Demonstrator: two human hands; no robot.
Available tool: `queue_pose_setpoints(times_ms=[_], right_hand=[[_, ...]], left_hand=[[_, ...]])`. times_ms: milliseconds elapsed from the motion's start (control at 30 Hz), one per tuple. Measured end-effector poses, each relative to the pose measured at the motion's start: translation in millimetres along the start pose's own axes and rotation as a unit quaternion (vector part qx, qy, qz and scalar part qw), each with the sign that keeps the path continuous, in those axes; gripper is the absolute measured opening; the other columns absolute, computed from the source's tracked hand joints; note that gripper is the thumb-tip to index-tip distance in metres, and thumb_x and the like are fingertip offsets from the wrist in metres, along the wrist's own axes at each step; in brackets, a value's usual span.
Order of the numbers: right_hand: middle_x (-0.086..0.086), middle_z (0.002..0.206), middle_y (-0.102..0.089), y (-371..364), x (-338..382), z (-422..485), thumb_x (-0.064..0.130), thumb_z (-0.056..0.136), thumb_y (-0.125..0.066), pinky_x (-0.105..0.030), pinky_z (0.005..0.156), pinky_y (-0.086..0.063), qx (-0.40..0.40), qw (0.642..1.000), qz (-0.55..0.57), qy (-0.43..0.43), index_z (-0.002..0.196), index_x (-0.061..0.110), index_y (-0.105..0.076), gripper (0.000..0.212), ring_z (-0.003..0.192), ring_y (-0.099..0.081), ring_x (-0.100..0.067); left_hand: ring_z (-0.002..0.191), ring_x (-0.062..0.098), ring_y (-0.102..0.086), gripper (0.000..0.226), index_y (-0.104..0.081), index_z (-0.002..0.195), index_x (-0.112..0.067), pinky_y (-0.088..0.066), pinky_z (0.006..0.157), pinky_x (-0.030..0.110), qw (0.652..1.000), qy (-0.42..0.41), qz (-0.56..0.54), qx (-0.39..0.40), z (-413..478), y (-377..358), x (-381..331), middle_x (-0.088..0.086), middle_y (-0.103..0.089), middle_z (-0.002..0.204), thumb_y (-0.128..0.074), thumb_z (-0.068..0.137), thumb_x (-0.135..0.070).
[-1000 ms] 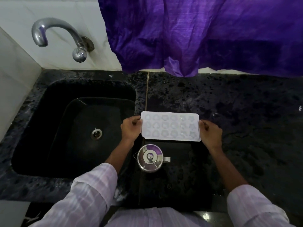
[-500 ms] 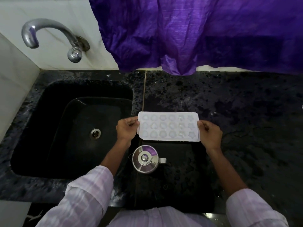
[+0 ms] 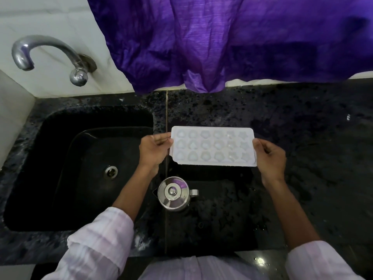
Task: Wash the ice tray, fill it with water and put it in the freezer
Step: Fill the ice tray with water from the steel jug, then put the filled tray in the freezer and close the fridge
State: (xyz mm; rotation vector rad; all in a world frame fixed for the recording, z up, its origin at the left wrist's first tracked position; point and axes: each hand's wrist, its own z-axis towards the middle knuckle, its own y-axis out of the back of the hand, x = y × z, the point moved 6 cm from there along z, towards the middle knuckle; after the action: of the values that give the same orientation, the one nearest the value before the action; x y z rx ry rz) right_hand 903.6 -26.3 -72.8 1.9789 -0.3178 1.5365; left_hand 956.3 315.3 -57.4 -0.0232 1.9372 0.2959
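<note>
- The ice tray (image 3: 214, 146) lies over the desk (image 3: 306, 138), just right of the sink (image 3: 60, 122), long axis left-right.
- I have the left hand (image 3: 153, 152) and right hand (image 3: 270, 156) at its short ends, fingers (image 3: 162, 140) pinching each.
- The sink is nearer the left hand.

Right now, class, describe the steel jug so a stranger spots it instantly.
Find the black sink; on the speckled counter by its right rim, in front of the white ice tray, stands the steel jug. It alone is round, shiny, knob-lidded.

White ice tray (image 3: 214, 146), shaped cavities facing up, level, lengthwise over dark counter (image 3: 302, 138).
</note>
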Motion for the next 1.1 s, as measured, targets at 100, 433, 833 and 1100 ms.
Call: queue_pose_setpoints(times_ms=[100,433,833,1100], right_hand=[[0.007,0.087,-0.076,17.7,4.4,-8.8,0.030,0.090,-0.066,-0.043,0.083,-0.059,-0.020,1.000,0.011,0.002,0.081,0.033,-0.074,0.012,0.087,-0.072,-0.014],[0.008,0.087,-0.074,94.5,13.5,-92.3,0.023,0.093,-0.064,-0.015,0.058,-0.052,-0.131,0.988,0.082,-0.020,0.095,0.024,-0.073,0.010,0.073,-0.070,0.000],[0.002,0.087,-0.076,173.9,-40.9,-242.7,0.028,0.094,-0.064,-0.026,0.063,-0.056,-0.303,0.942,0.108,-0.093,0.100,0.017,-0.076,0.018,0.077,-0.073,-0.011],[0.002,0.083,-0.077,228.7,-78.3,-354.3,0.030,0.093,-0.065,-0.027,0.060,-0.056,-0.421,0.888,0.132,-0.133,0.095,0.020,-0.076,0.015,0.077,-0.074,-0.016]], left_hand=[[0.093,0.018,-0.075,0.027,-0.070,0.116,-0.002,-0.062,0.083,0.035,1.000,-0.009,0.000,0.018,-11.0,-6.8,-14.6,0.010,-0.076,0.103,-0.070,0.089,-0.004],[0.092,0.019,-0.075,0.026,-0.070,0.115,-0.001,-0.062,0.082,0.036,0.991,-0.038,0.016,0.130,-56.4,-37.2,-39.3,0.011,-0.076,0.104,-0.071,0.089,-0.003],[0.094,0.015,-0.075,0.023,-0.075,0.110,-0.012,-0.060,0.088,0.040,0.943,-0.074,0.109,0.304,-126.9,-84.4,-21.5,0.003,-0.078,0.101,-0.075,0.087,-0.011],[0.094,0.012,-0.075,0.026,-0.074,0.113,-0.012,-0.059,0.091,0.039,0.890,-0.102,0.168,0.412,-209.9,-135.3,3.0,0.000,-0.078,0.101,-0.075,0.087,-0.011]])
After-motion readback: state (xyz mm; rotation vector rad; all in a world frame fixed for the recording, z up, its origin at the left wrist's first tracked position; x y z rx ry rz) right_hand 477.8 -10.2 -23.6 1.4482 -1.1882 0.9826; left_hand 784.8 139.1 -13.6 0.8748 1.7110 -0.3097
